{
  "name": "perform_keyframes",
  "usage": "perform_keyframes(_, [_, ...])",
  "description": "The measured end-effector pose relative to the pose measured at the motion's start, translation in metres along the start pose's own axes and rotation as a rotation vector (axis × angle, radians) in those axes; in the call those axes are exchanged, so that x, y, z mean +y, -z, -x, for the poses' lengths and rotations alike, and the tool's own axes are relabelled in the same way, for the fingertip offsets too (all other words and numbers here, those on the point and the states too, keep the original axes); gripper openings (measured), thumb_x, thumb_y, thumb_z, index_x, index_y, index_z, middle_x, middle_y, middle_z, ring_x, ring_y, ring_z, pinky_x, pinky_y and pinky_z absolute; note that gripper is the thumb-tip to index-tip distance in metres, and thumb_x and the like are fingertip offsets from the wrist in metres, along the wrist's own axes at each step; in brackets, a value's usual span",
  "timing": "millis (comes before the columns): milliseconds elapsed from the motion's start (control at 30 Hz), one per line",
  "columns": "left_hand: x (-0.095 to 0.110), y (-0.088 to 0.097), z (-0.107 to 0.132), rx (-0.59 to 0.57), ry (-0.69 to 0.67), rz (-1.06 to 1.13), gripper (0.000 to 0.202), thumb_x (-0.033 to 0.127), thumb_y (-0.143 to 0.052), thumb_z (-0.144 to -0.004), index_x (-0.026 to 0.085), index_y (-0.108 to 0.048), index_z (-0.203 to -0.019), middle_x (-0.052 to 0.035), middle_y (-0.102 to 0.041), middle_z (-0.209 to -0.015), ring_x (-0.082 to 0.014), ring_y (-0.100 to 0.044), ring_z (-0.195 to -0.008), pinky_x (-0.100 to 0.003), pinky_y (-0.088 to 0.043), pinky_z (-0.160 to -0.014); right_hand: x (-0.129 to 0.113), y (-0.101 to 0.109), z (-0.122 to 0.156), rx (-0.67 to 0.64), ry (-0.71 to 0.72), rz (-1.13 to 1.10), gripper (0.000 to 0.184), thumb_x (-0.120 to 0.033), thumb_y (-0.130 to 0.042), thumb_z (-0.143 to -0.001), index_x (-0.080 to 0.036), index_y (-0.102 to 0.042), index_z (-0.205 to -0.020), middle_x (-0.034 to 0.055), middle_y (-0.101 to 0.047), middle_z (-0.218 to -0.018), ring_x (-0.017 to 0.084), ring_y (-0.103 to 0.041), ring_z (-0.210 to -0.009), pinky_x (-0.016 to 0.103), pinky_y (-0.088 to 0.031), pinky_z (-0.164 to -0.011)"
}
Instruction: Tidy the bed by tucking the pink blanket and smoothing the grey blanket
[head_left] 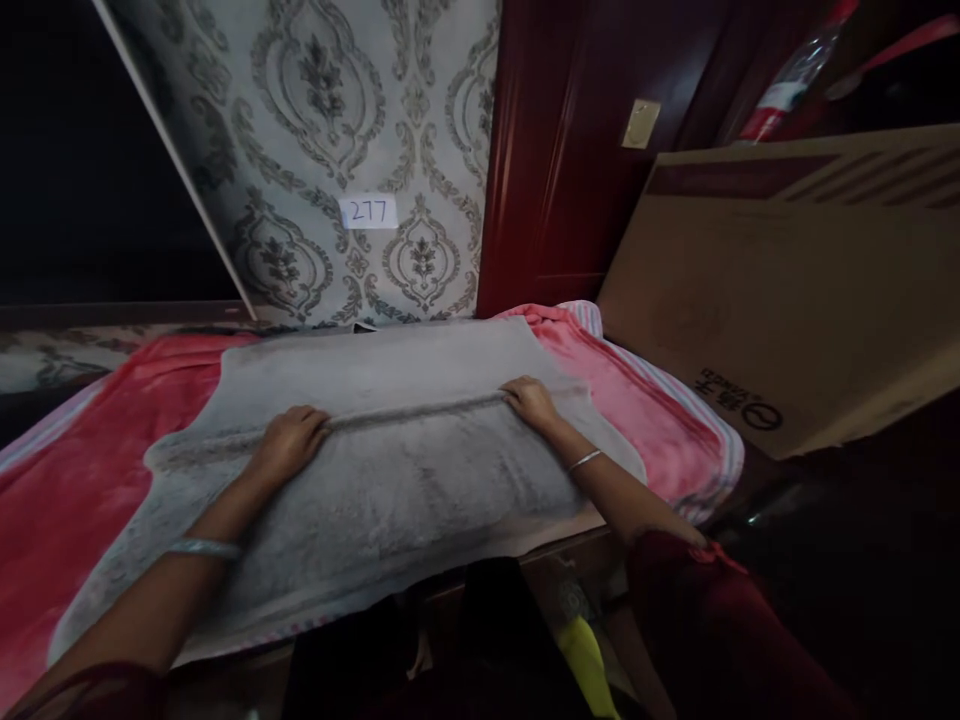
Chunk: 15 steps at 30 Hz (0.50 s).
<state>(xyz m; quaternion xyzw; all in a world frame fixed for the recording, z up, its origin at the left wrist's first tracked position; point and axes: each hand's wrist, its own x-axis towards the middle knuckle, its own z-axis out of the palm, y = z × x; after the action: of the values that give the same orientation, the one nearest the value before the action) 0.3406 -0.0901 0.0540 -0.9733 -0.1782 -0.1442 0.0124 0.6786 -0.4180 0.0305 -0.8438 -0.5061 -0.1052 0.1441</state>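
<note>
A grey plush cloth point(420, 490) lies spread over a pink and red blanket point(150, 400), with a raised crease running across it from side to side. My left hand point(292, 440) is closed on this crease left of the middle, its fingers curled against the fabric. Farther right, my right hand point(531, 402) pinches the same crease between thumb and fingers. The cloth's near part slopes toward me, while its far part lies smooth up to the wall.
A large cardboard box point(787, 280) stands at the right, with a red-capped bottle point(799, 75) behind it. A dark screen point(97, 150) fills the upper left. A number card point(368, 212) is on the patterned wall point(322, 90). Something yellow point(586, 660) is below the front edge.
</note>
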Motion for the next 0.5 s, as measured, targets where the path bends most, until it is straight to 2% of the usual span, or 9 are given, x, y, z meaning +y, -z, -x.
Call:
perform_keyframes(100, [-0.026,0.009,0.016,-0.007,0.057,-0.030,0.035,0.036,-0.042,-0.087,0.024,-0.071,-0.101,-0.0134,-0.070,-0.106,-0.0336,-0.062,-0.107,-0.045,-0.049,-0.094,0.031,0.012,0.015,0.005,-0.081,0.040,0.029,-0.017,-0.056,-0.093,-0.017,-0.073,-0.117,0.0103,-0.072,-0.118,0.023,-0.062,-0.112,0.033,-0.043,-0.099])
perform_keyframes(233, [-0.048,0.023,0.034,-0.026,0.139,-0.093,0.038,0.038,-0.040,-0.087,0.022,-0.070,-0.103,-0.0140,-0.070,-0.109,-0.0341,-0.063,-0.107,-0.046,-0.050,-0.094,0.061,0.023,0.032,0.004,-0.173,0.096,0.031,-0.018,-0.055,-0.092,-0.018,-0.074,-0.116,0.0112,-0.072,-0.118,0.026,-0.062,-0.111,0.038,-0.042,-0.099])
perform_keyframes(367, [-0.059,0.034,0.049,-0.069,0.183,-0.165,0.041,0.036,-0.039,-0.088,0.017,-0.071,-0.107,-0.0178,-0.069,-0.114,-0.0360,-0.063,-0.110,-0.047,-0.049,-0.095,0.077,0.028,0.043,-0.001,-0.230,0.139,0.033,-0.018,-0.052,-0.092,-0.017,-0.075,-0.115,0.0140,-0.072,-0.118,0.029,-0.063,-0.110,0.042,-0.042,-0.096])
perform_keyframes(500, [-0.062,0.041,0.055,-0.114,0.269,-0.225,0.039,0.030,-0.041,-0.089,0.013,-0.071,-0.105,-0.0216,-0.069,-0.112,-0.0365,-0.064,-0.111,-0.047,-0.050,-0.093,0.081,0.027,0.046,-0.010,-0.273,0.237,0.033,-0.022,-0.051,-0.094,-0.017,-0.076,-0.115,0.0150,-0.073,-0.114,0.029,-0.064,-0.108,0.040,-0.042,-0.092])
